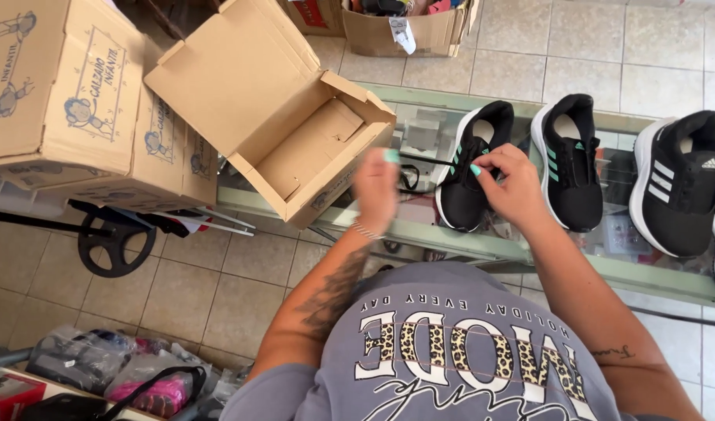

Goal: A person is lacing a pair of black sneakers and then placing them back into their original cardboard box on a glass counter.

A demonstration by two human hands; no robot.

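My right hand pinches a black lace of the black mesh sneaker with teal stripes | left hand blurred, grip unclear | open brown cardboard box near glass counter edge

A shoe shop: sneakers on a glass counter, stacked shoeboxes.

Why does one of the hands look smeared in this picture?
In the head view, the left hand is motion-blurred while the right hand and the black knit sneaker with teal stripes look sharper; daylight glares off the glass counter top.
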